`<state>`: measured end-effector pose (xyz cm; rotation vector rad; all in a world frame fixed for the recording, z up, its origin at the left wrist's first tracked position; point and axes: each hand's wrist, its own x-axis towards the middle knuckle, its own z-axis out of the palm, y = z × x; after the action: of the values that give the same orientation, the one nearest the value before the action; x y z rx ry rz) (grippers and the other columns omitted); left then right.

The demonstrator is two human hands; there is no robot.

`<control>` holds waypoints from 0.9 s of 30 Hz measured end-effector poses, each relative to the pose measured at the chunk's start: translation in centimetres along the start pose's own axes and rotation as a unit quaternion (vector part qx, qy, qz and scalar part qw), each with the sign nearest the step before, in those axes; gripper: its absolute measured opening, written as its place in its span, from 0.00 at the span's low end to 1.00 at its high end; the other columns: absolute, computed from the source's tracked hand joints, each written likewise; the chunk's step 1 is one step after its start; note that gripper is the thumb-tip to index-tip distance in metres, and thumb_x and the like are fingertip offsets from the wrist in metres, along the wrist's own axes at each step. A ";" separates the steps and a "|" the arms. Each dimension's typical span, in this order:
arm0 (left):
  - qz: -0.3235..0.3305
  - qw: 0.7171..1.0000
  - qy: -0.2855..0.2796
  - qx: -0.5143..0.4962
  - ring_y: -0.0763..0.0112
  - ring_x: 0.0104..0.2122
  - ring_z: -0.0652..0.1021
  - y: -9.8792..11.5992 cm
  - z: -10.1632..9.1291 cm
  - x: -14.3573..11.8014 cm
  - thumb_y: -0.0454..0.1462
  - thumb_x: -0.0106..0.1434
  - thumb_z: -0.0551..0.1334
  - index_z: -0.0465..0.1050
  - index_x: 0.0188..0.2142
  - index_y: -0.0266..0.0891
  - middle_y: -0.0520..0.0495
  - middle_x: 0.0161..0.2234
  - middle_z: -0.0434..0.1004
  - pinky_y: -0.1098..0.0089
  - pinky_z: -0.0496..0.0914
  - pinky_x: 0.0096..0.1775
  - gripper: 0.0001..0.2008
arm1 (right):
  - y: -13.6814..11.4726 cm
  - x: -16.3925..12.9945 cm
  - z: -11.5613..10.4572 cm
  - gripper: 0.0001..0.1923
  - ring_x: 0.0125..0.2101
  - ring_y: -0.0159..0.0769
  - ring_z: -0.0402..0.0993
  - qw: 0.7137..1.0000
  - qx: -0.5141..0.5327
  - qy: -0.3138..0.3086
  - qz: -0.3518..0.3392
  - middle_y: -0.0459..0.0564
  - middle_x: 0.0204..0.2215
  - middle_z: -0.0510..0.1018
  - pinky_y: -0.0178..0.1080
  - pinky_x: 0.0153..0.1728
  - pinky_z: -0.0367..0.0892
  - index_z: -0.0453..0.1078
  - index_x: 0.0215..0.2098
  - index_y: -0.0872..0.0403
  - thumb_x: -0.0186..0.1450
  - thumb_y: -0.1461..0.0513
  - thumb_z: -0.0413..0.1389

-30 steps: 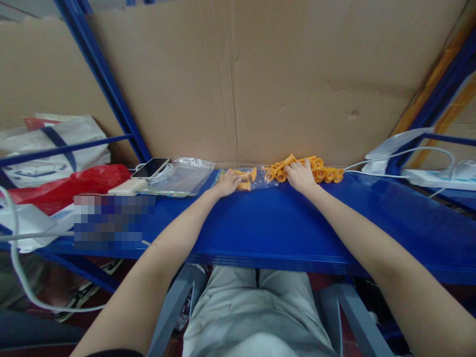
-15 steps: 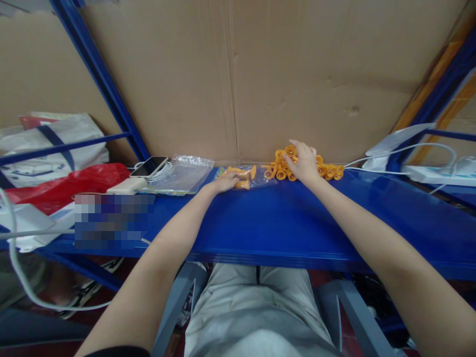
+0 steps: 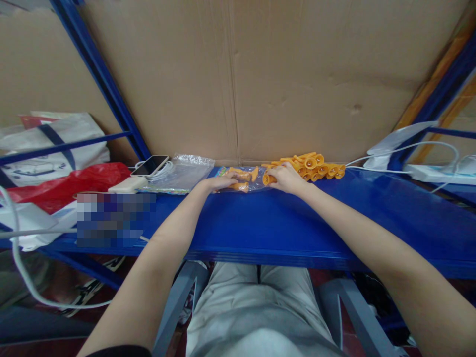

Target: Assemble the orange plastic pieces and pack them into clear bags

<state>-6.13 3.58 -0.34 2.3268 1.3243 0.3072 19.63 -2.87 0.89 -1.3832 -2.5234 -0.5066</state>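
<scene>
My left hand rests at the left part of a clear plastic bag on the blue shelf, its fingers closed over the bag. Several orange toy horns lie inside, and a colourful printed label shows at the bag's left end. With its fingers closed, my right hand holds an orange toy horn by the bag's right end; the fingers hide part of it. Just behind and to the right is a stacked pile of orange toy horns, flared mouths facing me.
Left of the bag lie flat clear plastic bags, a phone, a white charger and a red plastic bag. Cardboard stands behind the shelf. A white power strip and cables are at right.
My right hand has come down and left from the top of the pile to the bag's right end, with a horn in its fingers. My left hand has shifted slightly left.
</scene>
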 end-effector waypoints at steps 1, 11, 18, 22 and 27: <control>-0.001 1.000 -0.003 0.002 0.59 0.59 0.70 0.1 -0.1 -0.1 0.43 0.59 0.52 0.70 0.53 0.41 0.44 0.59 0.71 0.65 0.61 0.61 0.25 | -0.1 0.0 0.1 0.14 0.45 0.47 0.74 1.000 -0.007 -0.005 0.001 0.60 0.43 0.81 0.43 0.44 0.53 0.75 0.44 0.58 0.67 0.57 0.55; 0.016 1.000 -0.012 0.020 0.64 0.59 0.70 0.2 -0.2 -0.4 0.43 0.59 0.52 0.70 0.53 0.44 0.46 0.59 0.71 0.69 0.61 0.60 0.24 | -0.4 -0.4 0.4 0.16 0.54 0.51 0.67 0.998 -0.005 -0.057 0.004 0.61 0.54 0.74 0.45 0.46 0.58 0.76 0.49 0.56 0.68 0.58 0.55; 0.008 1.000 -0.018 0.021 0.65 0.57 0.71 0.1 -0.3 -0.2 0.44 0.57 0.53 0.71 0.52 0.42 0.45 0.58 0.72 0.70 0.62 0.59 0.24 | -1.0 -0.4 -1.0 0.19 0.54 0.56 0.70 0.989 -0.045 -0.120 0.072 0.66 0.51 0.77 0.52 0.50 0.62 0.74 0.52 0.60 0.65 0.61 0.54; 0.011 1.000 -0.017 0.008 0.65 0.57 0.71 -0.1 -0.5 -0.5 0.44 0.56 0.53 0.73 0.51 0.44 0.47 0.56 0.74 0.69 0.62 0.60 0.24 | -0.9 -0.4 -1.8 0.17 0.51 0.54 0.73 0.976 -0.080 -0.160 0.121 0.65 0.48 0.80 0.50 0.50 0.62 0.76 0.48 0.59 0.66 0.60 0.52; 0.017 1.000 -0.025 0.001 0.68 0.58 0.70 -0.3 -0.6 -0.7 0.44 0.57 0.53 0.73 0.51 0.46 0.49 0.57 0.73 0.70 0.61 0.60 0.24 | -0.3 -0.5 -2.1 0.22 0.52 0.53 0.74 0.980 -0.047 -0.141 0.134 0.66 0.49 0.79 0.50 0.50 0.61 0.71 0.55 0.61 0.70 0.58 0.47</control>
<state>-6.97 3.23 0.11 2.3443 1.2636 0.2560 19.67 -4.22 2.59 -1.9189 -2.4866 -0.4049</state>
